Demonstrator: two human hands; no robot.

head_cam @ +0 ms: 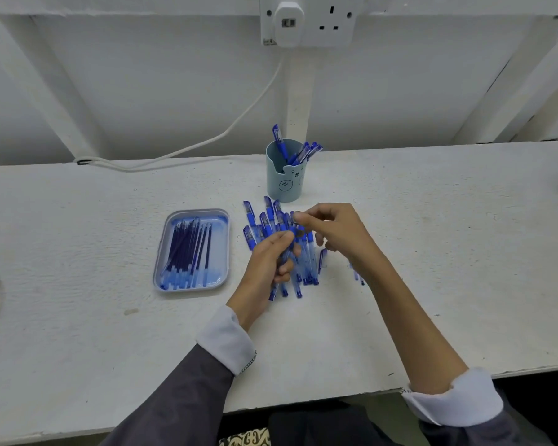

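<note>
A pile of several blue pens (273, 226) lies on the white table (432, 236). My left hand (269, 260) grips one blue pen (287, 244) by its barrel just above the pile, upper end pointing up and right. My right hand (332, 233) pinches something small at that pen's upper end with thumb and forefinger; what it is cannot be made out. Left of the pile, a pale blue tray (221, 217) holds several dark blue refills (190, 252). Behind the pile stands a light blue cup (284, 185) with several capped pens (298, 152) in it.
A loose blue cap (322, 259) and a small pen piece (356, 275) lie right of the pile. A white cable (207, 141) runs from a wall socket (306, 20) down to the table's back edge. The table's front edge crosses below my forearms.
</note>
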